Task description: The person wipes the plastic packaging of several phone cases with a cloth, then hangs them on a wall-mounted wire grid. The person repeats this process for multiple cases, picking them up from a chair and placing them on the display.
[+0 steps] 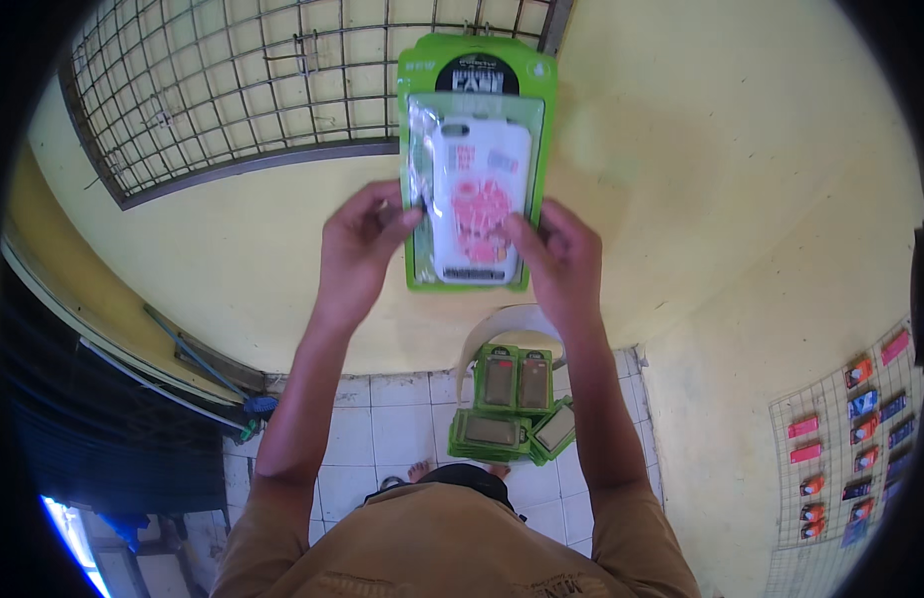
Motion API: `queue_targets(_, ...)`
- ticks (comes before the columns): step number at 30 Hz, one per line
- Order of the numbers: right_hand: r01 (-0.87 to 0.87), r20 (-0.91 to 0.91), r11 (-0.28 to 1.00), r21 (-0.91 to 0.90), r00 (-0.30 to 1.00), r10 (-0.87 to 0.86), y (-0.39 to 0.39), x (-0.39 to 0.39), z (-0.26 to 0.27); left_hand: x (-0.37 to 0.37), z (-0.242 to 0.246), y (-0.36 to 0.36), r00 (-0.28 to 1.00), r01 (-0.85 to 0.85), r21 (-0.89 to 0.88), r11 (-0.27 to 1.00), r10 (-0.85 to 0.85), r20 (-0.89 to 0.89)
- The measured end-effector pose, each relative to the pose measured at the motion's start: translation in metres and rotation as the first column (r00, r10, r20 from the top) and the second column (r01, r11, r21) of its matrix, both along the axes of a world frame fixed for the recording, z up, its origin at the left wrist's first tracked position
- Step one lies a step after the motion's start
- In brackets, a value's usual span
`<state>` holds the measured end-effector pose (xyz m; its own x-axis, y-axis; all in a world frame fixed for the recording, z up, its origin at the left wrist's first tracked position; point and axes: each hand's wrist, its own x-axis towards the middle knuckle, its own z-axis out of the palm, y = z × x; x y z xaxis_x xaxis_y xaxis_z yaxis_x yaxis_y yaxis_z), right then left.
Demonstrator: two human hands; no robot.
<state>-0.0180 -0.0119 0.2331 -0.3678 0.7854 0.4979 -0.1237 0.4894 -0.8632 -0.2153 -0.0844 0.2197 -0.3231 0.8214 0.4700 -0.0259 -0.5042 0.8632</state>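
A packaged phone case (483,202), white with a pink print, sits in a clear pouch on a green card, the front one of what looks like a stack of green packages. My left hand (368,239) grips its left edge with the thumb on the front. On the right side, my right hand (555,247) pinches the package, thumb over the clear front. The top of the green card overlaps a wire grid panel (342,82) on the wall, by some metal hooks; whether it hangs on them I cannot tell.
Below, several green phone case packages (499,433) lie in piles at a pale round-backed chair (480,329). Small boxed goods hang on another wire grid (828,471) at the right. A blue-headed broom (260,404) leans at the lower left beside a dark shutter (118,404).
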Motion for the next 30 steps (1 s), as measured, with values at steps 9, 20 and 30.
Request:
queue_targets(9, 0.009, -0.086, 0.993, -0.12, 0.996, -0.019, 0.011, -0.03, 0.022, -0.022, 0.019, 0.036, 0.999, 0.035, 0.036, 0.999, -0.035, -0.017)
queue_targets(20, 0.097, -0.058, 0.984, -0.147, 0.993, -0.106, 0.028, -0.027, -0.011, -0.023, -0.009, 0.046, 0.989, -0.09, -0.038, 0.995, 0.085, -0.122)
queue_targets(30, 0.055, -0.049, 0.949, -0.312, 0.996, -0.074, 0.026, -0.009, -0.05, -0.011, -0.053, 0.028, 0.995, -0.077, -0.201, 0.977, 0.061, -0.084)
